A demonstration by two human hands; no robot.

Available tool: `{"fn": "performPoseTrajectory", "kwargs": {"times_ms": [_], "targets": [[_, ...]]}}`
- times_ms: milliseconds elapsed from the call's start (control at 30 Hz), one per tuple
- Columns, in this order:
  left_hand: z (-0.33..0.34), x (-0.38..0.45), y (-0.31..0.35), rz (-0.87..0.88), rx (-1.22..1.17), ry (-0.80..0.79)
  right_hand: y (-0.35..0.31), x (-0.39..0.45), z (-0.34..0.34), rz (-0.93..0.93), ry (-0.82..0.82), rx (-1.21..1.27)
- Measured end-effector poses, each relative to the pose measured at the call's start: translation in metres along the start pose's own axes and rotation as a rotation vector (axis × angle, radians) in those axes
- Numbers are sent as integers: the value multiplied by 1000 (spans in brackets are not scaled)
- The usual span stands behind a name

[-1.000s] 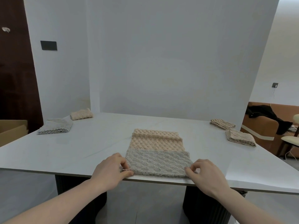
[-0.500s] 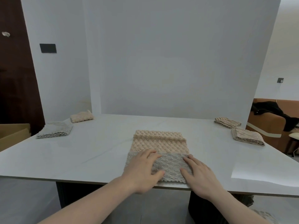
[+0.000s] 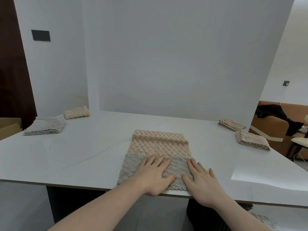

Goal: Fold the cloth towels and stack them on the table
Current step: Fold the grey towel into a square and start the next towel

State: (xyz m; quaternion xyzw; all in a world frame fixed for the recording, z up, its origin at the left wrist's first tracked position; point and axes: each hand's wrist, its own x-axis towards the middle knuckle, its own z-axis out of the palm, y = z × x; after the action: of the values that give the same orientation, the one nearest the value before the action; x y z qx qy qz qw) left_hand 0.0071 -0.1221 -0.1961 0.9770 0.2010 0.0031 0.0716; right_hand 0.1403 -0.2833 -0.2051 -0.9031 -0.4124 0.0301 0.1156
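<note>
Head view: since a second ago, the left hand [image 3: 154, 175] and right hand [image 3: 202, 182] released the near corners; both now press flat, fingers straight, on the textured grey-and-peach knitted towel [image 3: 158, 150] at the white table's [image 3: 66, 157] near edge

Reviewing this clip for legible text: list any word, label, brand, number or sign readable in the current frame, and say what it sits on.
None: no readable text anywhere in the head view.
Towel under the left hand and right hand: woven pattern only, no tag visible.
Black plate on the wall: blank.
Small wall socket at right: too small to show any marking.
Folded towels on the table: no labels showing.
</note>
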Motion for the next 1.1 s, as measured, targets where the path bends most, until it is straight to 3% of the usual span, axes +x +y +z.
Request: {"fn": "performPoseTrajectory", "kwargs": {"times_ms": [600,867,1100], "targets": [[-11,-41,-85,-209,-68,-4,-2,-5,-3,0,-7,23],[-16,-34,-114,-386,-124,163,-5,-8,-5,15,20,44],[-12,-35,-122,-305,-238,214,-5,-7,-7,98,96,211]]}}
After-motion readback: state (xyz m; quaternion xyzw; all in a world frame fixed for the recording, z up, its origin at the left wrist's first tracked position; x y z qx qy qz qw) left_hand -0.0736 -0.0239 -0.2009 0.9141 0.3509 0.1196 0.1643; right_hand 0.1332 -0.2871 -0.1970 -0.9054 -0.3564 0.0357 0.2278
